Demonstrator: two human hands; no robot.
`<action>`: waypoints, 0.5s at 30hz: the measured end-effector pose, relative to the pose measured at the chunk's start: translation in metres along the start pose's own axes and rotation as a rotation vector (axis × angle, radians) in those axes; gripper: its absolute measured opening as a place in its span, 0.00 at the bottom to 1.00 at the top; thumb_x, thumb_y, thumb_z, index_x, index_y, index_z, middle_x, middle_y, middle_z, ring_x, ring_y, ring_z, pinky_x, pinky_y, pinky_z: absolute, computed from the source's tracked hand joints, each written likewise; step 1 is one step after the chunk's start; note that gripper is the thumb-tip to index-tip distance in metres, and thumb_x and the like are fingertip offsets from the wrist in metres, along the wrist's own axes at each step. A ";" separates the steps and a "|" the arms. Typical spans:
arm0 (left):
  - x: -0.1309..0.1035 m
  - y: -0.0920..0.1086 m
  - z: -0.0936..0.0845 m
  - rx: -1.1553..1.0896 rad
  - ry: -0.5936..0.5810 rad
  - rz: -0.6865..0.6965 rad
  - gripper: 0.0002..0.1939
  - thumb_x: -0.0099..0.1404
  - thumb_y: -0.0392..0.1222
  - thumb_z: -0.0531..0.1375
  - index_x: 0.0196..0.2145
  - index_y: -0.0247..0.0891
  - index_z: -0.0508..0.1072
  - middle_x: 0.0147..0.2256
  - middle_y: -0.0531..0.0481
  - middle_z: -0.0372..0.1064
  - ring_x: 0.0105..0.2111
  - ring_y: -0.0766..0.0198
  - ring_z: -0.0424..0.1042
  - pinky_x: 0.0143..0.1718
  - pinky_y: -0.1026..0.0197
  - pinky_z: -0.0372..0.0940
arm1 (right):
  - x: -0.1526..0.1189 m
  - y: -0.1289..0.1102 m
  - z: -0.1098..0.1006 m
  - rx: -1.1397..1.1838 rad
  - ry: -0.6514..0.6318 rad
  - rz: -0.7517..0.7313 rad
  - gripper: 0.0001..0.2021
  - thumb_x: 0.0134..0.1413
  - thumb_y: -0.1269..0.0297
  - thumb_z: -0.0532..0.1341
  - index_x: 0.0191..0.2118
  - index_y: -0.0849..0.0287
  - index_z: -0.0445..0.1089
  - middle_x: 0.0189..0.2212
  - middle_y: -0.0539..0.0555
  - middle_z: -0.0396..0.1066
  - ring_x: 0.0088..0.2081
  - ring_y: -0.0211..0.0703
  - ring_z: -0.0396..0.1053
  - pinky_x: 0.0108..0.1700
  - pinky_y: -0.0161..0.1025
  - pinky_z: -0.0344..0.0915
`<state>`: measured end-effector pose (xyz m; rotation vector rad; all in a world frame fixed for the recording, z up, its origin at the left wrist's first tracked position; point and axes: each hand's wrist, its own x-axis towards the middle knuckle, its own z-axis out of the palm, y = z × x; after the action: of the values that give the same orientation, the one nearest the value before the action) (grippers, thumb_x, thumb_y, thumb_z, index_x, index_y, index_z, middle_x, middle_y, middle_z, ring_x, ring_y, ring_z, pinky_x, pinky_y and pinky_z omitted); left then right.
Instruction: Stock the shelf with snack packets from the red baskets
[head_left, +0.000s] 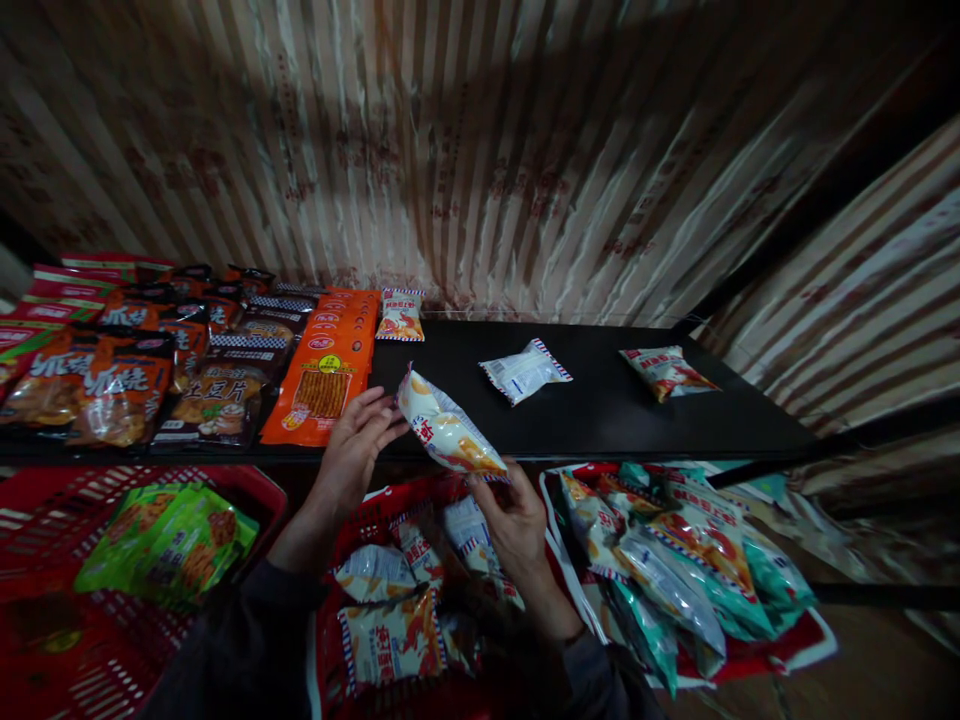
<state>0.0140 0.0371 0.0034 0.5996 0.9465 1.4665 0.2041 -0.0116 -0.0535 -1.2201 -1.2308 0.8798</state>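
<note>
A white snack bag (450,428) with orange and red print is tilted in the air over the front edge of the black shelf (592,425). Its lower right end is pinched between the thumb and fingers of my right hand (514,520). At its upper left end is my left hand (356,450), fingers stretched out; whether they touch the bag I cannot tell. On the shelf lie a similar bag (401,314) at the back, one back side up (526,371), and another bag (664,372) at the right. Below my hands, a red basket (321,640) holds several matching bags.
Orange flat packs (322,370), dark brown bags (217,390) and orange-black bags (124,385) fill the shelf's left. Below stand a red basket (262,485) with green packs (169,540) and a right-hand basket (814,645) with white and teal bags. Striped sheeting (480,150) hangs behind.
</note>
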 end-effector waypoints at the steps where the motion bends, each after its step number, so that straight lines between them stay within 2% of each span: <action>1: -0.001 0.000 0.001 -0.023 -0.022 -0.017 0.18 0.50 0.39 0.67 0.40 0.35 0.71 0.43 0.43 0.72 0.42 0.59 0.73 0.47 0.53 0.68 | -0.001 -0.001 -0.001 -0.086 0.027 -0.123 0.05 0.52 0.61 0.63 0.34 0.54 0.70 0.33 0.53 0.71 0.37 0.44 0.69 0.40 0.41 0.67; 3: -0.003 0.000 0.002 -0.064 -0.063 -0.056 0.14 0.53 0.40 0.66 0.38 0.35 0.72 0.45 0.42 0.72 0.44 0.57 0.72 0.50 0.52 0.66 | -0.002 -0.005 -0.001 -0.237 0.089 -0.370 0.01 0.53 0.67 0.62 0.32 0.54 0.71 0.30 0.52 0.71 0.34 0.43 0.69 0.36 0.40 0.67; 6: -0.006 0.001 0.003 -0.113 -0.128 -0.098 0.13 0.55 0.45 0.66 0.36 0.35 0.73 0.44 0.42 0.73 0.46 0.56 0.72 0.51 0.52 0.65 | -0.002 -0.011 -0.001 -0.356 0.100 -0.571 0.07 0.54 0.72 0.60 0.35 0.54 0.72 0.30 0.52 0.70 0.33 0.41 0.70 0.34 0.39 0.67; 11: -0.009 0.005 0.003 -0.125 -0.207 -0.159 0.19 0.55 0.51 0.66 0.39 0.35 0.73 0.45 0.41 0.73 0.47 0.55 0.72 0.50 0.54 0.66 | -0.001 -0.014 -0.002 -0.459 0.097 -0.719 0.13 0.54 0.77 0.59 0.39 0.51 0.74 0.31 0.52 0.69 0.33 0.41 0.69 0.34 0.39 0.67; 15: -0.010 0.007 0.004 -0.055 -0.146 -0.131 0.20 0.53 0.51 0.67 0.39 0.34 0.73 0.41 0.41 0.75 0.43 0.56 0.74 0.45 0.55 0.67 | -0.001 -0.013 -0.001 -0.510 0.084 -0.783 0.15 0.54 0.76 0.59 0.41 0.49 0.75 0.31 0.53 0.70 0.35 0.43 0.68 0.36 0.42 0.68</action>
<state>0.0146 0.0288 0.0126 0.5850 0.8133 1.3096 0.2036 -0.0152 -0.0408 -0.9971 -1.7397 -0.0686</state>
